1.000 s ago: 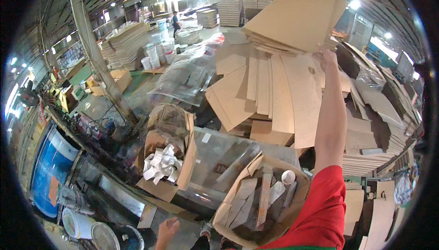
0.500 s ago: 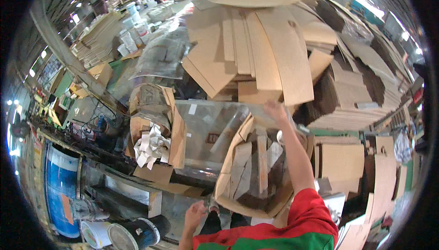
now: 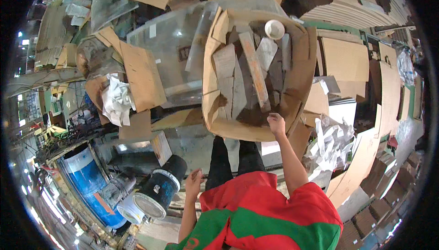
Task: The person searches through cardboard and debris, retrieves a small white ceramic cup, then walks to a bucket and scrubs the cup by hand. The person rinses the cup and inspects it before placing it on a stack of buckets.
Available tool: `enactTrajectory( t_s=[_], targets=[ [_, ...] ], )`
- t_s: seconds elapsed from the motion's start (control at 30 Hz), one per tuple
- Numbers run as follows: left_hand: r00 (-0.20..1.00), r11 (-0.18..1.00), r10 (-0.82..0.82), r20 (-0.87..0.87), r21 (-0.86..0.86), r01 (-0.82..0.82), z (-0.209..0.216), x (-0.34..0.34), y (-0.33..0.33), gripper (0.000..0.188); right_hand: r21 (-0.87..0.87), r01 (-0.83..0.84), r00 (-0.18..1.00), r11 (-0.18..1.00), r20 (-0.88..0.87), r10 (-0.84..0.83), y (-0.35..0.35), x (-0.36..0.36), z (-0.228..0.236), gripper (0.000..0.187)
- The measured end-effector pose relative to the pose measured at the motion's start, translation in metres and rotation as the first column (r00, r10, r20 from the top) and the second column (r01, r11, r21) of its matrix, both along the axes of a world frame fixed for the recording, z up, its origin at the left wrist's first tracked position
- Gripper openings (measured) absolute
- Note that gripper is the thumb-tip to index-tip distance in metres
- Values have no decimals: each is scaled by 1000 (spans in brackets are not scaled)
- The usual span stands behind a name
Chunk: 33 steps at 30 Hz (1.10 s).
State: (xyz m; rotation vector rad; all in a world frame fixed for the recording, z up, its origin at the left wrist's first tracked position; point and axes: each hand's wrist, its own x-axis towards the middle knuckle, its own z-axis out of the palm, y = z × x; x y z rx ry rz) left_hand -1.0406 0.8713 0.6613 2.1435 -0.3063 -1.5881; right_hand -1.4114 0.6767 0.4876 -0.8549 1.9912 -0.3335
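Observation:
A large open cardboard box (image 3: pixel 211 78) stands in front of me. In it lie a long narrow strip with orange marks (image 3: pixel 254 71), several grey flat pieces (image 3: pixel 225 62) and a white, round, hollow thing (image 3: pixel 274 30) at the far right. My right hand (image 3: pixel 276 124) is over the box's near right part, its fingers curled together with nothing visible in them. Lower and to the left, my left hand (image 3: pixel 195 182) hangs beside my leg, fingers loosely bent and apart, touching nothing. No object shows in it.
Left of the box are a transparent plastic sheet (image 3: pixel 171 53) and a smaller carton with crumpled white paper (image 3: pixel 118 100). A black bucket (image 3: pixel 157 190) and a blue drum (image 3: pixel 87 172) stand at lower left. Cardboard sheets (image 3: pixel 345 60) and white paper strips (image 3: pixel 331 145) lie right.
My right hand has drawn back from the box's far side to its near side. The view has tilted down, so the box appears higher. My left hand stays low beside me.

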Motion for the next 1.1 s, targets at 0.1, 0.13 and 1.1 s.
enactTrajectory(
  t_s=[0.1, 0.13, 1.1],
  targets=[
    [1000, 997, -13, -23, 81, 15, -7, -8, 13, 44, -40, -44, 998, 998, -44, 42, 20, 0, -13, 34],
    [999, 995, -4, -43, 98, 8, -9, -9, 15, 42, -4, -37, 997, 999, -68, 36, 24, -1, -15, 34],
    [994, 986, -102, 39, 138, 96, -22, 8, 20, 42, 35, -286, 957, 958, -32, 287, 66, -5, -68, 30]
  ],
)
